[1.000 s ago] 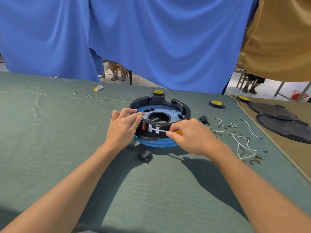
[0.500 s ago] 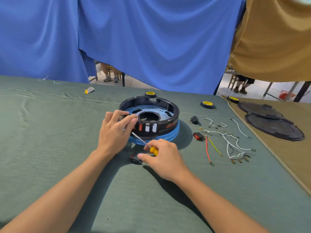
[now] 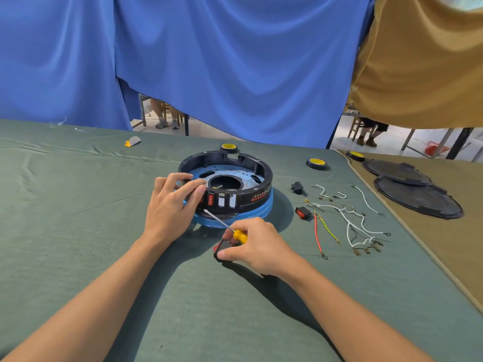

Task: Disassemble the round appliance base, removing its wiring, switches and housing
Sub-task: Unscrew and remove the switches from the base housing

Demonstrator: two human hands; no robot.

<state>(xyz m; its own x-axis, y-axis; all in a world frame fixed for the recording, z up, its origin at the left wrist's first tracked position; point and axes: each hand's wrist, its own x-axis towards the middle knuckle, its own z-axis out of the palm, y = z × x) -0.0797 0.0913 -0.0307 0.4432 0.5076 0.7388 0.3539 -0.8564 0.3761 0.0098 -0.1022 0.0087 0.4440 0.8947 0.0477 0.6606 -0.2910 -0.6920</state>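
The round appliance base [image 3: 251, 199], a black ring on a blue plate, lies on the green cloth with a red switch [image 3: 211, 200] and two pale slots in its front panel. My left hand [image 3: 171, 205] holds the ring's near-left rim with curled fingers. My right hand [image 3: 254, 242] grips a yellow-handled screwdriver [image 3: 227, 226], its tip pointing at the base, and pinches a loose black and red switch [image 3: 222, 248] against the cloth. Removed wires [image 3: 347, 223] and another red switch [image 3: 302, 213] lie to the right.
Rolls of tape [image 3: 316, 163] [image 3: 228, 147] sit behind the base. A small black plug [image 3: 297, 188] lies near the wires. Two black round covers [image 3: 415, 197] rest on the tan cloth at right. A grey and yellow scrap [image 3: 132, 141] lies far left. Blue curtains hang behind.
My right hand pulled the screwdriver away from the base's front panel and came down to the loose switch on the cloth. The left hand stayed on the rim.
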